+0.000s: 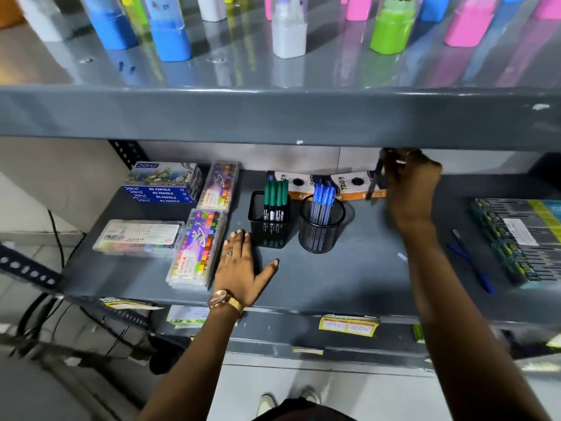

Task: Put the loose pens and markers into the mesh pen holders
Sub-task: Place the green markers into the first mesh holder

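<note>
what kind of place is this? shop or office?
Likely a stationery shop: grey metal shelving with price tags on its edge, stacked oil pastel boxes, and rows of colourful bottles on the upper shelf.

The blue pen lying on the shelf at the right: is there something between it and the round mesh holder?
Only the right forearm crosses that stretch; the shelf between the blue pen and the round mesh holder looks otherwise bare.

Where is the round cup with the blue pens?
The round mesh holder stands mid-shelf, right of the square mesh holder with green markers, between both hands.
</note>
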Available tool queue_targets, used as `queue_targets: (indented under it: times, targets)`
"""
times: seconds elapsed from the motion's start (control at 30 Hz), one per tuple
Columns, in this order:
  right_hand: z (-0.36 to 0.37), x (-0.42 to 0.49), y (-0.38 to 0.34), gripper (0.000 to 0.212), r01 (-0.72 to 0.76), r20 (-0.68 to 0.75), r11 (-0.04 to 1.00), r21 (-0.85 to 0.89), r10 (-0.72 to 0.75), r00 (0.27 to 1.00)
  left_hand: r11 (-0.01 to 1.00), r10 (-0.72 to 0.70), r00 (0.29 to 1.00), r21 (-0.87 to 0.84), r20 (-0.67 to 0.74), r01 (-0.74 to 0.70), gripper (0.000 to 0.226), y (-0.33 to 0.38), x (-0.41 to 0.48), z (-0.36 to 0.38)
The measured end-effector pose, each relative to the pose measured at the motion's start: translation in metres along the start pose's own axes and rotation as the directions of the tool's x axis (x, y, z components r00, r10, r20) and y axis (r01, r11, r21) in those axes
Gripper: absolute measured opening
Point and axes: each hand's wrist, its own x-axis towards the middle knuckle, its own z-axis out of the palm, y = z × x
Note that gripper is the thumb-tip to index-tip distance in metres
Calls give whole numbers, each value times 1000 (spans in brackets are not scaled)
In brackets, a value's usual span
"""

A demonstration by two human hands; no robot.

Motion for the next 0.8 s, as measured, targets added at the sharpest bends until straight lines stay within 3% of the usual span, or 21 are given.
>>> queue_targets:
  times: [0.13, 0.23, 0.37, 0.6, 0.8]
  targets:
    - [15, -12, -68, 13, -103, -9, 939, 329, 112, 994, 1000, -1, 1000, -10, -8, 1, 93, 0, -1, -1]
    - [42, -21, -105, 16, -74, 52, 926, 369, 58, 997, 1000, 2, 1000, -18, -14, -2, 93, 2, -1, -1]
    - [80, -39, -119, 21, -128, 255, 883, 453, 9, 967, 1000, 2, 1000, -24, -5, -2, 94, 0, -1, -2]
    - [121, -63, -112, 21, -193, 435, 951, 243, 71, 898, 999, 37, 999, -27, 0, -37, 94, -3, -1, -2]
    - [119, -56, -119, 22, -26, 456, 999, 39, 5, 890, 999, 36, 999, -19, -14, -37, 94, -1, -1, -3]
